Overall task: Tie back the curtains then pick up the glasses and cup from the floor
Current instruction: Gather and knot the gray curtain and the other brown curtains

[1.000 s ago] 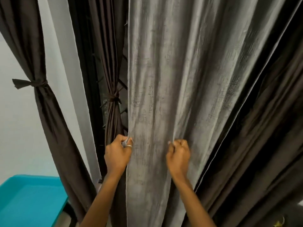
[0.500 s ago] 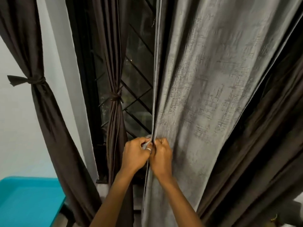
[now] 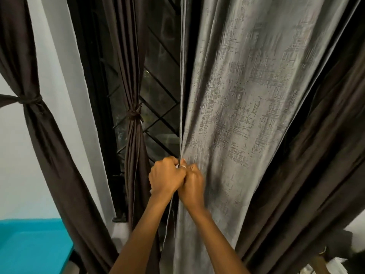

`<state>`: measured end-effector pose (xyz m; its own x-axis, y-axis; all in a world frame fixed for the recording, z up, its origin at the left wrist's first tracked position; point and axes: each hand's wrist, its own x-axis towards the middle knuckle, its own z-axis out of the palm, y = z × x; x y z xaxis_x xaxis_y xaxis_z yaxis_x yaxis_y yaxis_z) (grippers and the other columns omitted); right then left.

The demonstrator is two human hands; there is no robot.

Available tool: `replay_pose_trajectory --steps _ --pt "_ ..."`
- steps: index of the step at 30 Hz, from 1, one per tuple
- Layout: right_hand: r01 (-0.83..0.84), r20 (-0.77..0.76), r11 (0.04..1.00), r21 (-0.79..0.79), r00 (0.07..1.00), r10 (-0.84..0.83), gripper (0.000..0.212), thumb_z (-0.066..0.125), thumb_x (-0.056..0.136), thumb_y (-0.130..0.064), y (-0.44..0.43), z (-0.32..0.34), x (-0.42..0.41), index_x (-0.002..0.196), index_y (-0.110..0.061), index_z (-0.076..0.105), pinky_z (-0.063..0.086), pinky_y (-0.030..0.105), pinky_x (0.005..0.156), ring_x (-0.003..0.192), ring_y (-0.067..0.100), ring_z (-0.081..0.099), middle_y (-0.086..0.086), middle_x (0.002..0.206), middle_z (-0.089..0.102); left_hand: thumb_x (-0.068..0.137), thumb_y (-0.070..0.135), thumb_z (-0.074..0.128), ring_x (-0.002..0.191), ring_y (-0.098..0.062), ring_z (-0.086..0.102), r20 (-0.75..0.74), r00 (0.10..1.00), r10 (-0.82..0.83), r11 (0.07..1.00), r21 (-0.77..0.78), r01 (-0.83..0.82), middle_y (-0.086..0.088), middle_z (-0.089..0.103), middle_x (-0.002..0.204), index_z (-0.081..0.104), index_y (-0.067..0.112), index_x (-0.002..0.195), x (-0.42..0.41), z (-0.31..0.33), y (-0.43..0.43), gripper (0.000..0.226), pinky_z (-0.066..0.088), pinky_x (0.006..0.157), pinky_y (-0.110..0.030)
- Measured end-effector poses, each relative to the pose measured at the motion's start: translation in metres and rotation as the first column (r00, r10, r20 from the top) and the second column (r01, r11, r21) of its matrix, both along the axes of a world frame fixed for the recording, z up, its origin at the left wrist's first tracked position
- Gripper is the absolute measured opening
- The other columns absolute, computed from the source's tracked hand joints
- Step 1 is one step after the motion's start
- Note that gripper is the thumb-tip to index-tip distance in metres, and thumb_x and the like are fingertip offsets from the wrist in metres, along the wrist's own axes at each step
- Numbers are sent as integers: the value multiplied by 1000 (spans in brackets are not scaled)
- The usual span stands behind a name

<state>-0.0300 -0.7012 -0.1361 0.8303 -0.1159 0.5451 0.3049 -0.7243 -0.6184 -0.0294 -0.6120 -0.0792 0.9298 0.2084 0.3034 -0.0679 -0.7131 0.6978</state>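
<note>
Two hands, side by side and touching, at the left edge of a grey curtain (image 3: pixel 246 115) near the middle of the view. Left hand (image 3: pixel 164 177) with fingers curled, pinching the hem. Right hand (image 3: pixel 192 184) likewise curled round a bunch of the same fabric, knuckles against the left. Pale ring (image 3: pixel 183 166) on a finger where the hands meet.

Further left, two dark curtains already knotted at the waist: one (image 3: pixel 29 99) against the wall, one (image 3: pixel 134 115) in front of the window grille (image 3: pixel 162 91). More dark drapery (image 3: pixel 316 155) hanging loose on the right. Teal surface (image 3: pixel 29 248) low at near left. No glasses or cup in view.

Judged to be the gathering step for the grey curtain. Next, probably: drawing its full width into one bundle, then finding a tie, none visible near the hands.
</note>
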Motion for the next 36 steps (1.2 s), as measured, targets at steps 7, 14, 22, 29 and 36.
replay_pose_trajectory --steps 7,14,22,29,36 --pt "-207 -126 978 32 970 209 27 57 100 -13 -22 9 1 122 -23 68 54 23 73 85 5 60 -2 94 60 98 45 56 68 -22 64 87 996 4 1000 -5 -3 1 66 70 62 20 75 -3 -10 0 34 51 59 -35" --pt "172 71 966 193 979 -189 25 72 93 -16 -79 41 -27 118 -15 72 58 30 81 85 10 68 0 110 71 97 43 60 56 -20 57 138 990 -7 1000 12 6 5 54 56 45 26 59 -1 -14 8 45 35 49 -28" --pt "535 -6 779 327 826 -564 75 87 78 -25 -153 44 -30 134 -3 42 50 46 94 118 33 50 17 131 46 96 45 61 52 -18 55 150 989 -16 1000 -15 19 3 54 52 51 19 60 2 -18 15 45 38 47 -29" --pt "242 -243 852 463 960 -141 23 76 92 -22 -203 46 -17 114 -18 72 60 41 90 101 14 72 -7 107 75 94 49 63 51 -16 57 156 987 -31 998 -45 39 6 56 52 55 22 60 15 -24 29 44 48 48 -32" --pt "420 59 885 202 896 -439 33 68 94 -15 -134 17 -45 69 -6 47 38 35 50 55 19 47 3 63 50 96 45 64 38 -17 38 216 973 -77 989 -107 102 3 36 40 41 14 50 1 -28 9 60 30 44 -30"
